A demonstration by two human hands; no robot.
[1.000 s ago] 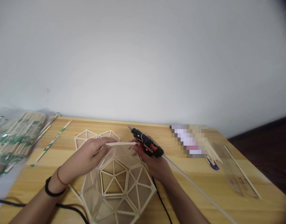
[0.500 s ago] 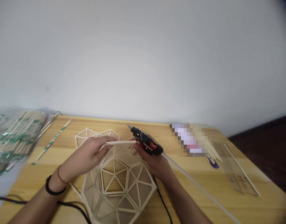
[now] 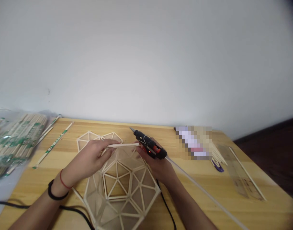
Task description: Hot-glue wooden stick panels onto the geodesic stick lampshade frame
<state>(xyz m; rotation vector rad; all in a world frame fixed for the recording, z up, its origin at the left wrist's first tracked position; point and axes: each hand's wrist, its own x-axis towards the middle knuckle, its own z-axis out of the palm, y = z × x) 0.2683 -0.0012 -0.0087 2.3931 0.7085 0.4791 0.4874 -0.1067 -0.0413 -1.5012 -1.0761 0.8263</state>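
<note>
A domed frame of pale wooden sticks (image 3: 143, 201), made of joined triangles with thin sheeting behind them, stands in front of me. My left hand (image 3: 95, 156) pinches the left end of its raised far edge, a pale stick (image 3: 123, 145). My right hand (image 3: 158, 164) is wrapped round a black hot glue gun (image 3: 150, 145), its nozzle pointing up and left and a small red light lit. The right fingertips are also at the right end of that edge; whether they grip it is partly hidden. A long whitish glue stick (image 3: 206, 191) trails from the gun's rear.
Two smaller stick frames (image 3: 89, 135) lie behind my left hand. Bagged chopsticks (image 3: 24, 137) and a loose wrapped chopstick (image 3: 53, 145) are at left. A pixelated object (image 3: 191, 143), bare sticks (image 3: 218, 153), a purple-handled item (image 3: 217, 166) and a clear ruler (image 3: 239, 179) lie right. Black cable (image 3: 74, 210) crosses the front.
Almost nothing differs. Both hands, the glue gun and the frame hold their places, with only a very slight shift of the view.
</note>
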